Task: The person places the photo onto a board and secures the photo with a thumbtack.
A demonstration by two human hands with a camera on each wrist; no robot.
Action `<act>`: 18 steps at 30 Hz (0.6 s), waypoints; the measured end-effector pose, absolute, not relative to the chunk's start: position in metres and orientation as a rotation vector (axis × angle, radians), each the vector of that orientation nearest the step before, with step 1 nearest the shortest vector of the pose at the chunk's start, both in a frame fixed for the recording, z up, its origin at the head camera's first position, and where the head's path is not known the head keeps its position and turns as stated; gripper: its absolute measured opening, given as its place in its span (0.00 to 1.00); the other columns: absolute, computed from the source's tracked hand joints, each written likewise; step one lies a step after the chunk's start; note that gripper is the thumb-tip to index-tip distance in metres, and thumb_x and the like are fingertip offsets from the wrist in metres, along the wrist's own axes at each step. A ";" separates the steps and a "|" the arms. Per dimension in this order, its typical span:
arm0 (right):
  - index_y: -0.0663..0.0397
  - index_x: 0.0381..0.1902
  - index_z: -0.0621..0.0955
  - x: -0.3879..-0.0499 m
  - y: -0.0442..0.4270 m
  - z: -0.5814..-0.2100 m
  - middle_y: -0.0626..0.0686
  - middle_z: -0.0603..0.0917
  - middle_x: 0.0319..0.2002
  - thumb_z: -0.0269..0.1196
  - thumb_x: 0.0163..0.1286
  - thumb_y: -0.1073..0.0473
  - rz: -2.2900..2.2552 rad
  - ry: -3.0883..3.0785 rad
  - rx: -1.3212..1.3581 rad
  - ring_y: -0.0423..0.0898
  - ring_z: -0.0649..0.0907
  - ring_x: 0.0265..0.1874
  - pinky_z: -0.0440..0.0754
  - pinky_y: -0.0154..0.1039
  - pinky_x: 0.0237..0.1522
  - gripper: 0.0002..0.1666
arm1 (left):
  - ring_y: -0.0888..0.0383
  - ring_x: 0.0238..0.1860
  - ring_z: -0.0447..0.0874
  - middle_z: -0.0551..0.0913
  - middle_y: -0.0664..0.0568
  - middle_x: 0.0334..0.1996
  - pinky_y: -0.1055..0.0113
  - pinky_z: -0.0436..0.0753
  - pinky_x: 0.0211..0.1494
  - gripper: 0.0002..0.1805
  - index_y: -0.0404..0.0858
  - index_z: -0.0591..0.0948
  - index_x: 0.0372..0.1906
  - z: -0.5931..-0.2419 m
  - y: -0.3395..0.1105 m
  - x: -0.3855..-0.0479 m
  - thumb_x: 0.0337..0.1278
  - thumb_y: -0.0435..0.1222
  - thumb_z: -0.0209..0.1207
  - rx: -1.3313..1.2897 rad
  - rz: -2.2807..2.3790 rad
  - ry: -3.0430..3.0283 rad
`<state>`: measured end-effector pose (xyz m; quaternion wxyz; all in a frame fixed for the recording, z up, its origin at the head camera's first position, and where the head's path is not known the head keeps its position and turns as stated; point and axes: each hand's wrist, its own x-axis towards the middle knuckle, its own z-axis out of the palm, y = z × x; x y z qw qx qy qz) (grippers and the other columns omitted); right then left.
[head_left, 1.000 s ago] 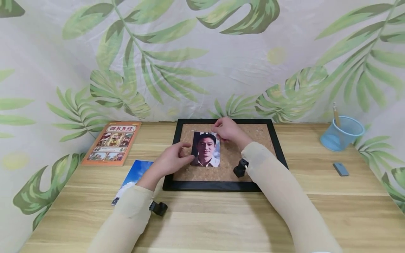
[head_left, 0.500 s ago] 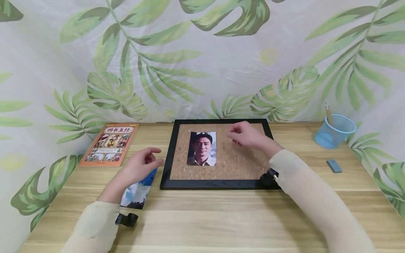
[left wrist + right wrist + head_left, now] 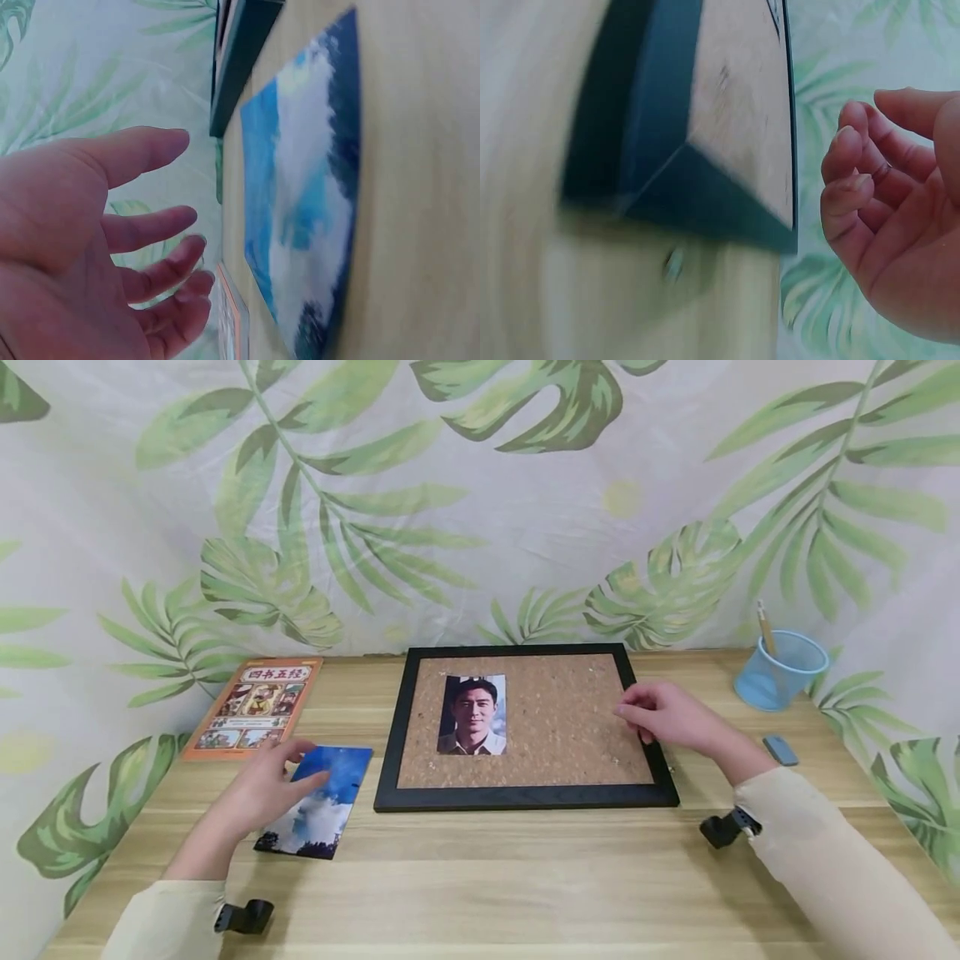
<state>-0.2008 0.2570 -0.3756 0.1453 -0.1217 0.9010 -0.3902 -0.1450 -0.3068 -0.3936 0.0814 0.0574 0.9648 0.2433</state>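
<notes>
Left grip [image 3: 262, 789] — gap above sky photo [image 3: 326, 810] edge

The right grip [image 3: 900, 232], a bare hand, fills the right side, palm toward the camera, fingers loosely curled and thumb reaching above them. A gap separates it from a dark frame [image 3: 660, 97] around a tan cork surface [image 3: 739, 112]; one corner points down the view. The frame lies on a pale wooden table [image 3: 517, 262], where a small shiny object [image 3: 674, 264] sits just beside it, too blurred to identify. Behind hangs a whitish, green-leafed backdrop [image 3: 825, 82].
</notes>
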 end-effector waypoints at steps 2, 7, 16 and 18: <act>0.67 0.50 0.82 -0.192 0.268 -0.377 0.54 0.84 0.30 0.60 0.84 0.59 -1.135 2.585 -0.330 0.46 0.80 0.25 0.80 0.38 0.28 0.13 | 0.27 0.61 0.76 0.72 0.22 0.66 0.35 0.82 0.52 0.38 0.28 0.73 0.73 -0.396 -0.311 -0.143 0.72 0.50 0.68 0.157 0.690 2.898; 0.67 0.54 0.83 -0.174 0.293 -0.383 0.54 0.83 0.31 0.62 0.83 0.59 -1.123 2.611 -0.323 0.46 0.79 0.25 0.79 0.37 0.28 0.15 | 0.21 0.65 0.69 0.67 0.19 0.69 0.27 0.77 0.57 0.43 0.27 0.70 0.75 -0.400 -0.319 -0.141 0.70 0.52 0.69 0.105 0.649 2.901; 0.68 0.56 0.84 -0.149 0.329 -0.401 0.56 0.86 0.41 0.64 0.80 0.61 -1.081 2.639 -0.237 0.41 0.81 0.29 0.81 0.35 0.29 0.15 | 0.23 0.62 0.67 0.70 0.19 0.65 0.29 0.76 0.55 0.53 0.24 0.63 0.78 -0.405 -0.327 -0.139 0.64 0.54 0.73 0.070 0.583 2.874; 0.69 0.58 0.83 -0.146 0.334 -0.405 0.56 0.86 0.42 0.64 0.79 0.62 -1.077 2.622 -0.236 0.40 0.81 0.29 0.82 0.35 0.29 0.17 | 0.25 0.60 0.70 0.73 0.19 0.63 0.31 0.78 0.54 0.54 0.23 0.62 0.78 -0.406 -0.329 -0.139 0.63 0.53 0.74 0.066 0.575 2.867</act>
